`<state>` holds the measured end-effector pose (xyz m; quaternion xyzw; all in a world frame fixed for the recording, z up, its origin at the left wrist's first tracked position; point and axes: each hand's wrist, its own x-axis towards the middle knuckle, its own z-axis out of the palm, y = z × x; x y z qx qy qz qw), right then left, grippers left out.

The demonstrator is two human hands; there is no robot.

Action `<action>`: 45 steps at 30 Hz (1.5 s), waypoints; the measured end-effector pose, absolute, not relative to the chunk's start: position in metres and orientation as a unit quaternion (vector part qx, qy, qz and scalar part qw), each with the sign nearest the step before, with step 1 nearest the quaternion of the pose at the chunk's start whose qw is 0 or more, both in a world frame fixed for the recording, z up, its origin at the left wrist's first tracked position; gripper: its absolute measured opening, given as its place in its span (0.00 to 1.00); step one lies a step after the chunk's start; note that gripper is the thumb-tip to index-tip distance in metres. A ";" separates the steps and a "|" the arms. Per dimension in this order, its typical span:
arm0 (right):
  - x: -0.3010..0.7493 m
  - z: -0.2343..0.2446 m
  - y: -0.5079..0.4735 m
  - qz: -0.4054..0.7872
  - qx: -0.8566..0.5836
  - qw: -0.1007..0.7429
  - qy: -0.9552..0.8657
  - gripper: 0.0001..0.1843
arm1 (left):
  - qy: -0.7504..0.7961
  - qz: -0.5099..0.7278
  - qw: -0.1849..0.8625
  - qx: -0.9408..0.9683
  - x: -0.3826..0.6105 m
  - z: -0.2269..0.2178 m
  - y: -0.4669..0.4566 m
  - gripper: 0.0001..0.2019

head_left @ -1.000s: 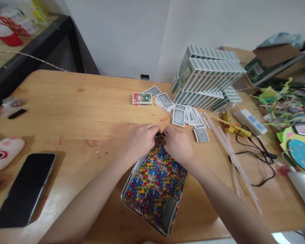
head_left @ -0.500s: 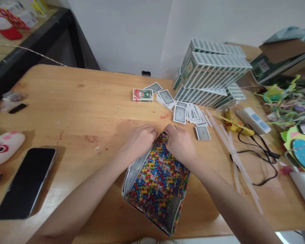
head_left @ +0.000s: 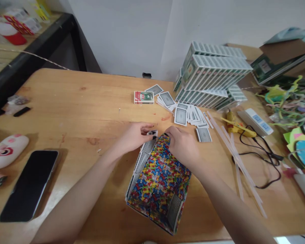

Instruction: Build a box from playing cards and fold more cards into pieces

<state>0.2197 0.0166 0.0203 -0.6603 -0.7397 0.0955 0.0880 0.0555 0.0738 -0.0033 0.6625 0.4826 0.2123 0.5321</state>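
An open box, lined with a colourful patterned sheet and with grey-backed playing cards along its inner left wall, stands tilted on the table between my hands. My right hand grips its far edge, thumb and fingers closed at the far corner. At the far left corner is my left hand, its thumb and fingers around a playing card that sticks up there. Another card lines the near right corner. Beyond my hands lie loose cards, a small stack of cards and a red-and-green card pack.
Stacked card packs stand at the back right. A yellow glue gun, clear glue sticks, a power strip and a black cable lie right. A phone and a white plush pouch lie left.
My left hand has loosened from the far corner and shifted slightly left, exposing the playing card and more of the left wall. My right hand stays on the box.
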 end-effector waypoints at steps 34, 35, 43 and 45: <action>0.220 0.010 0.012 0.114 -0.644 0.118 -0.747 0.13 | 0.454 0.097 0.237 0.854 0.072 0.005 0.047 0.12; 0.221 0.010 0.012 0.114 -0.648 0.120 -0.743 0.13 | 0.449 0.112 0.256 0.849 0.072 0.004 0.047 0.13; 0.221 0.011 0.013 0.129 -0.661 0.125 -0.729 0.11 | 0.449 0.234 0.345 0.790 0.067 -0.006 0.046 0.10; 0.221 0.011 0.013 0.129 -0.657 0.128 -0.732 0.11 | 0.453 0.231 0.314 0.802 0.067 -0.005 0.046 0.09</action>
